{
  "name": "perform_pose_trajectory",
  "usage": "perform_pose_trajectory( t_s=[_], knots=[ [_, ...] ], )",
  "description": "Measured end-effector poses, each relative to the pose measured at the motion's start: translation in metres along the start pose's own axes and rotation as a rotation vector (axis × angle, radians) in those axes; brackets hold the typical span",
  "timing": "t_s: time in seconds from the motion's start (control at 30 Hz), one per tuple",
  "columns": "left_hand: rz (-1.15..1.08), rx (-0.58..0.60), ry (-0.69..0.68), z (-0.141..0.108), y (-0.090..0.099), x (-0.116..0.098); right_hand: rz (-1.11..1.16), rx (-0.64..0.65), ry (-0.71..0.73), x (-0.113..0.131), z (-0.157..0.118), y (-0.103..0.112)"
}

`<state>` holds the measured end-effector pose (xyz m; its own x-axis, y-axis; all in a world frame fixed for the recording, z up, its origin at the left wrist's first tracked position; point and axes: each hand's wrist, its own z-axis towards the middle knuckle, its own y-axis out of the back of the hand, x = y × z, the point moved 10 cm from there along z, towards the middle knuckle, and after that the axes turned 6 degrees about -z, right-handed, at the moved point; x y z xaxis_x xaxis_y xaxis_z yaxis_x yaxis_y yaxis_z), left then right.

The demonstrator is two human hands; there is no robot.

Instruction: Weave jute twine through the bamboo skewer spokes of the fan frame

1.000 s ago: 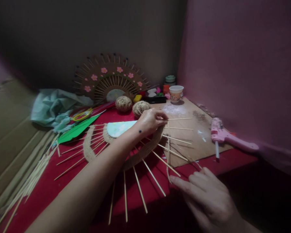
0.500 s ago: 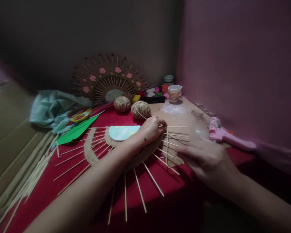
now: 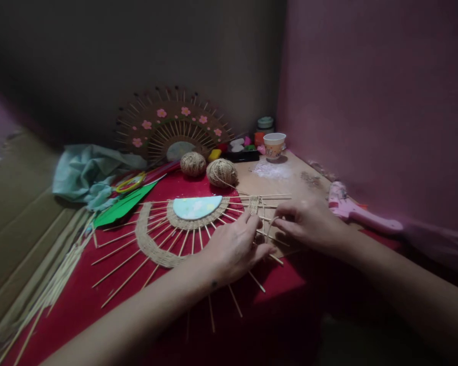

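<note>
A half-round fan frame (image 3: 162, 257) of thin wooden sticks and woven jute bands lies on red cloth, with a pale blue half-disc (image 3: 197, 207) at its centre. My left hand (image 3: 238, 246) rests over the fan's right side, thumb and fingers closed around sticks beside the woven band; the fingertips' exact hold is partly hidden. To its right, my right hand (image 3: 309, 221) pinches a loop of jute twine (image 3: 270, 226) near the stick ends. From the right-hand ball of twine (image 3: 222, 173), a strand runs to the fan's upper right sticks.
A finished fan with pink flowers (image 3: 161, 113) leans at the back wall. Around stand a second twine ball (image 3: 193, 164), a paper cup (image 3: 274, 145) and a pink glue gun (image 3: 361, 216). Green sheet (image 3: 125, 203), teal cloth (image 3: 87, 170) and loose sticks (image 3: 57, 284) lie left.
My left hand has moved down from the fan's top right edge, uncovering the woven band there. My right hand has shifted slightly up and left, with the twine loop now visible at its fingers.
</note>
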<state>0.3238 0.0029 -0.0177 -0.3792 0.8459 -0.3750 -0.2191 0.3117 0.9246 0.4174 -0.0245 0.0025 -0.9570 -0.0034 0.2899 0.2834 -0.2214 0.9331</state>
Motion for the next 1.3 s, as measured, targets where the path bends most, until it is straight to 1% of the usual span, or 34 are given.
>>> perform_pose_trajectory(
  t_s=[0.07, 0.13, 0.23, 0.33, 0.43, 0.5, 0.57, 0.67, 0.77, 0.87, 0.93, 1.0, 1.07, 1.13, 1.2, 1.27, 1.3],
  knots=[
    [0.092, 0.001, 0.05, 0.001, -0.01, 0.003, -0.035, -0.019, 0.014, 0.0, 0.005, 0.006],
    [0.151, 0.027, 0.07, 0.003, -0.015, 0.004, -0.124, -0.046, -0.009, -0.006, 0.011, 0.014],
    [0.221, 0.079, 0.095, 0.003, -0.015, 0.003, -0.253, -0.055, -0.049, -0.021, 0.019, 0.022],
    [0.277, 0.119, 0.082, 0.0, -0.013, 0.0, -0.386, -0.013, -0.072, -0.036, 0.025, 0.021],
    [0.294, 0.089, 0.057, -0.002, -0.009, -0.001, -0.495, 0.083, -0.086, -0.046, 0.024, 0.012],
    [0.295, 0.053, 0.044, -0.002, -0.005, 0.001, -0.481, 0.155, -0.052, -0.045, 0.02, 0.004],
    [0.295, 0.012, 0.033, -0.003, -0.002, 0.002, -0.458, 0.196, -0.024, -0.042, 0.014, -0.002],
    [0.269, -0.021, 0.018, -0.005, 0.002, 0.003, -0.531, 0.198, -0.064, -0.049, 0.009, -0.001],
    [0.249, -0.009, 0.015, -0.008, 0.001, 0.003, -0.616, 0.172, -0.144, -0.062, 0.009, 0.006],
    [0.247, 0.013, 0.009, -0.01, -0.001, 0.002, -0.622, 0.105, -0.195, -0.068, 0.014, 0.018],
    [0.224, 0.022, 0.007, -0.011, -0.004, 0.004, -0.592, 0.019, -0.174, -0.062, 0.022, 0.031],
    [0.172, 0.028, 0.006, -0.011, -0.007, 0.006, -0.534, -0.11, -0.115, -0.049, 0.032, 0.048],
    [0.09, 0.018, 0.002, -0.01, -0.009, 0.009, -0.448, -0.267, -0.026, -0.029, 0.041, 0.068],
    [-0.014, -0.024, -0.019, -0.009, -0.007, 0.011, -0.337, -0.402, 0.076, -0.006, 0.051, 0.086],
    [-0.127, -0.098, -0.018, -0.008, 0.001, 0.015, -0.201, -0.468, 0.15, 0.013, 0.062, 0.097],
    [-0.274, -0.133, 0.065, -0.007, 0.007, 0.028, -0.041, -0.512, 0.148, 0.023, 0.077, 0.104],
    [-0.369, -0.127, 0.147, -0.007, 0.007, 0.038, 0.03, -0.537, 0.144, 0.026, 0.085, 0.105]
  ],
)
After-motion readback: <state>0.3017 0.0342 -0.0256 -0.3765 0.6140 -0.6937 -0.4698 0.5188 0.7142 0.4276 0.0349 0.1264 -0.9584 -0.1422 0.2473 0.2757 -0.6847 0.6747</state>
